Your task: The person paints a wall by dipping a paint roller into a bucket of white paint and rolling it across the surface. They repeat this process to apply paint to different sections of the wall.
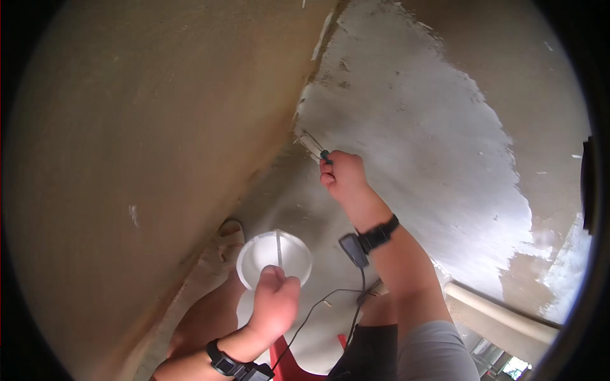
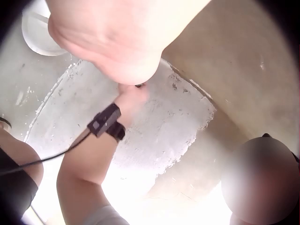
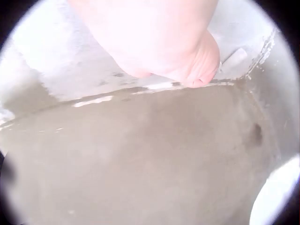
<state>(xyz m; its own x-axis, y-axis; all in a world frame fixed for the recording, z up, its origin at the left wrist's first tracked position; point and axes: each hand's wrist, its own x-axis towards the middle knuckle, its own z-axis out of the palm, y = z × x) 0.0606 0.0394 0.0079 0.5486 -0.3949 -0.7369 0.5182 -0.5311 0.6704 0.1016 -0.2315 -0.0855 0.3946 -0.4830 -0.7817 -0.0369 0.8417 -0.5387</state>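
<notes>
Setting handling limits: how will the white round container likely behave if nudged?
The white container is probably fairly stiff, given its evenly round outline. It may swing or tip, since the left hand seems to grip the narrow strip across its opening. Weight's uncertain; contents unclear.

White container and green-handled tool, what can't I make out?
Head view: part of the green handle, covered by the right hand.
Head view: near end of grey strip, covered by the left hand.
Left wrist view: part of the white container, cut off by the top edge.
</notes>
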